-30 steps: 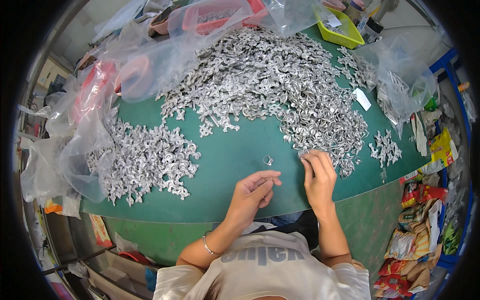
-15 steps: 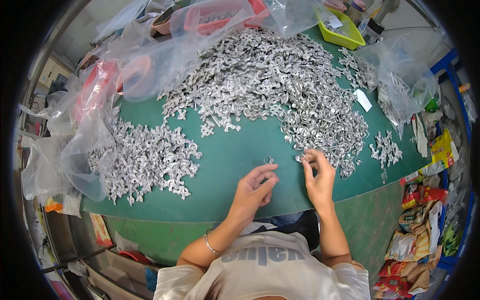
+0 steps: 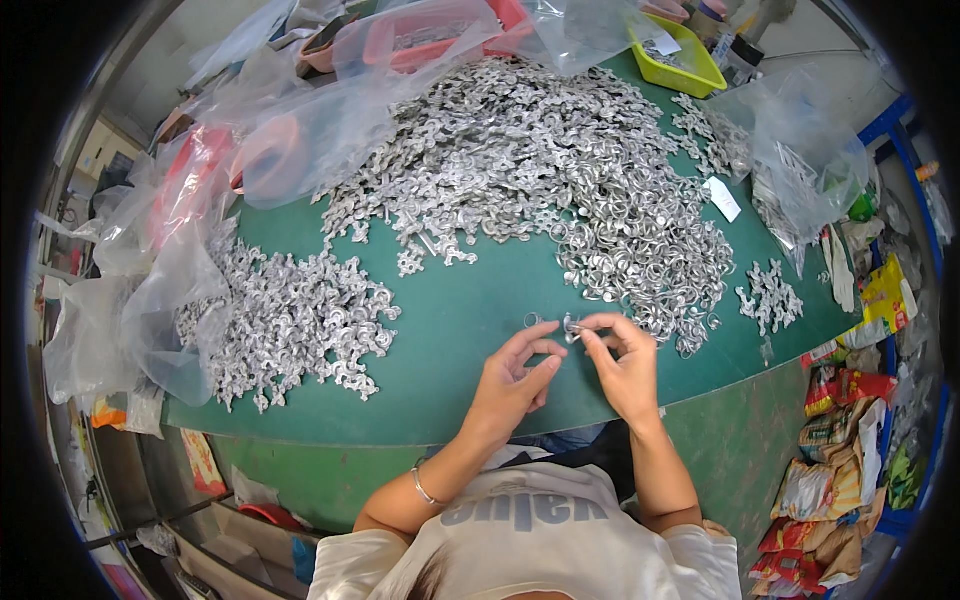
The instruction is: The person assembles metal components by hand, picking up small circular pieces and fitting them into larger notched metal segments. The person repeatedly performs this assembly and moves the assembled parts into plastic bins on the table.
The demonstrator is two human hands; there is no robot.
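Between the thumb and forefinger of my right hand point(image 3: 622, 365) is a small silvery metal ring point(image 3: 571, 328), pinched just above the green tabletop. My left hand point(image 3: 512, 385) faces it with loosely bent fingers, forefinger and thumb apart, and nothing shows in its grasp. Just beyond the left fingertips lies another metal ring point(image 3: 532, 320). A heap of similar silvery rings point(image 3: 645, 250) spreads beyond my right hand. It merges with a larger pile of knobbly grey metal pieces point(image 3: 480, 150) at the back.
A second pile of metal pieces point(image 3: 295, 320) covers the table's left side, beside clear plastic bags point(image 3: 180, 320). Far right are a small cluster of pieces point(image 3: 770, 297) and a white tag point(image 3: 723, 200). Behind stand a yellow basket point(image 3: 690, 80) and a red basket point(image 3: 385, 45).
My right hand has moved left, away from the ring heap, bringing the pinched ring close to my left fingertips. My left hand has shifted slightly; the loose ring stays beyond its fingertips.
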